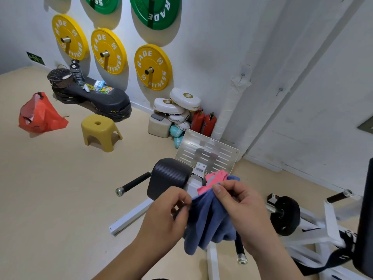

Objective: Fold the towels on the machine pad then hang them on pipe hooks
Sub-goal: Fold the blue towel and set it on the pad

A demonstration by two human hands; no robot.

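Observation:
A blue towel (207,221) hangs bunched between both hands above the white machine frame. My left hand (171,211) pinches its upper left edge. My right hand (240,201) pinches the top edge beside it, thumb on the cloth. A pink towel (214,178) lies just behind the blue one, partly hidden by it and by my right hand. The black machine pad (169,176) sits left of the pink towel. A white pipe (232,102) runs up the wall with small hooks (242,75) near it.
A perforated metal footplate (207,152) stands behind the pad. A black weight plate (286,215) is on the frame at right. A yellow stool (100,131), an orange bag (40,116), black step boards, boxing pads and red extinguishers stand along the wall and floor.

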